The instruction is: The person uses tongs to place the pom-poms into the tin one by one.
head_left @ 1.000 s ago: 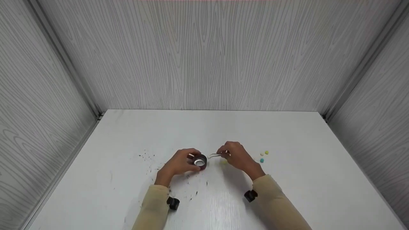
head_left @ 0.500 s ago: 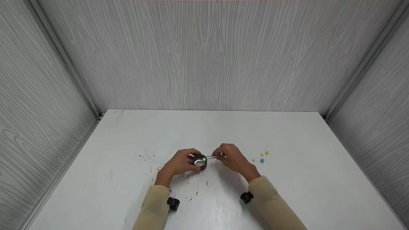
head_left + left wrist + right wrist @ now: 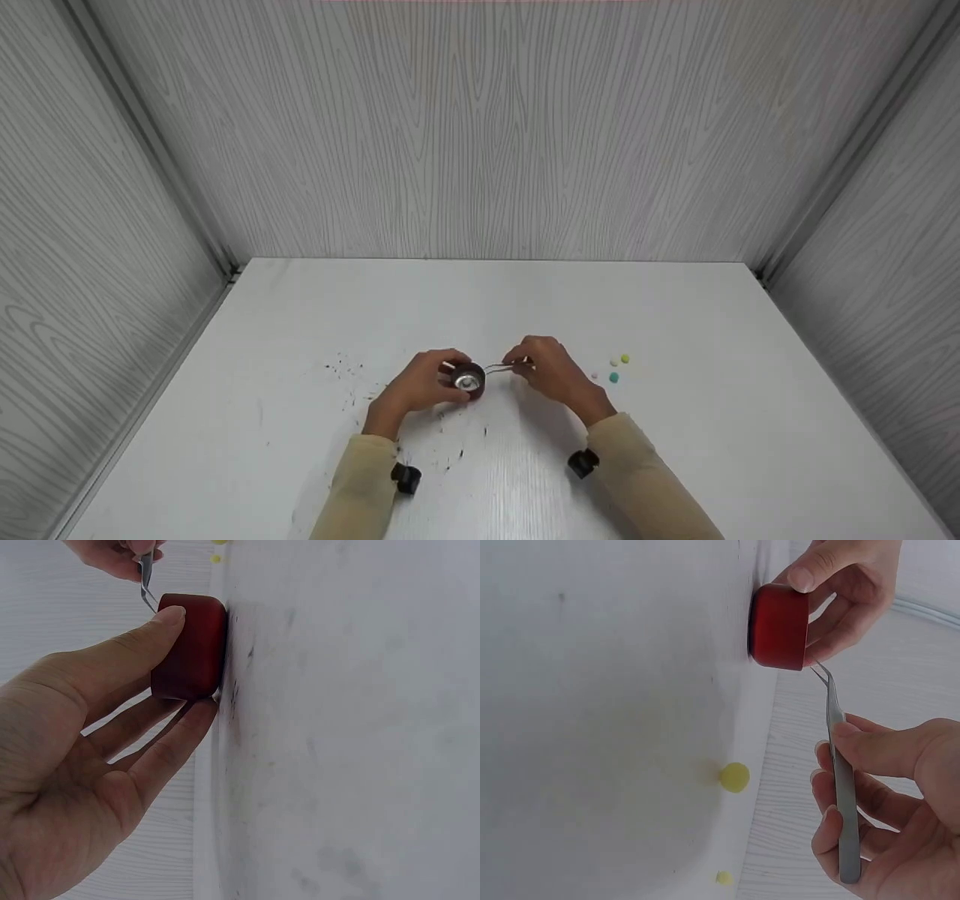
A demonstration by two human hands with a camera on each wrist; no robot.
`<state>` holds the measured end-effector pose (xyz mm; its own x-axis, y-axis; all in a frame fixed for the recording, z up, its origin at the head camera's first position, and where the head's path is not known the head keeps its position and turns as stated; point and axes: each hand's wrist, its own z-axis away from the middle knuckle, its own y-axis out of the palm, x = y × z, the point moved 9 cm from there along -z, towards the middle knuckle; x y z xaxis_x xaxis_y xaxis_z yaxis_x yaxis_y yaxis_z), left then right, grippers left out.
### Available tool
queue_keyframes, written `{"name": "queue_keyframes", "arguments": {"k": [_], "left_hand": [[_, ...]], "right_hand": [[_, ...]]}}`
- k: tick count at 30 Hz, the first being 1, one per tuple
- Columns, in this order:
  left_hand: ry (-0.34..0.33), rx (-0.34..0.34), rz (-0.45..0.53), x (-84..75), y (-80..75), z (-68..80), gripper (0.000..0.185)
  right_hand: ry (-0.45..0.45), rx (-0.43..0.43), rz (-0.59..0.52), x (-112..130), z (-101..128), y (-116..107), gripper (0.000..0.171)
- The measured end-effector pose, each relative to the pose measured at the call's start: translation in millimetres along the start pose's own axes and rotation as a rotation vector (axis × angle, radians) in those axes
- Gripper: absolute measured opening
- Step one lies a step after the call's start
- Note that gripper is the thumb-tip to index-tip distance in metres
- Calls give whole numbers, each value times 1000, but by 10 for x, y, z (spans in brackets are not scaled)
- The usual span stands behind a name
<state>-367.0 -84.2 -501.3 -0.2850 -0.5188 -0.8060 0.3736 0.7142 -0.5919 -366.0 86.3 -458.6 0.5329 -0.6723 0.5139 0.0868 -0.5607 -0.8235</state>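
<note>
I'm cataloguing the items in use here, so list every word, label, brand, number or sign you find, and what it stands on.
None can be read.
The red cup and tweezers show no lettering on their visible sides.
The dark specks on the table form no letters or numbers.
</note>
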Motion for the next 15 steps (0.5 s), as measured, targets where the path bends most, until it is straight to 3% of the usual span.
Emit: {"name": "queue_keyframes", "arguments": {"k": [15], "left_hand": [[-10, -10, -16, -6, 2, 10, 51]], "right_hand": [[-26, -46, 24, -107, 126, -244, 15]]}}
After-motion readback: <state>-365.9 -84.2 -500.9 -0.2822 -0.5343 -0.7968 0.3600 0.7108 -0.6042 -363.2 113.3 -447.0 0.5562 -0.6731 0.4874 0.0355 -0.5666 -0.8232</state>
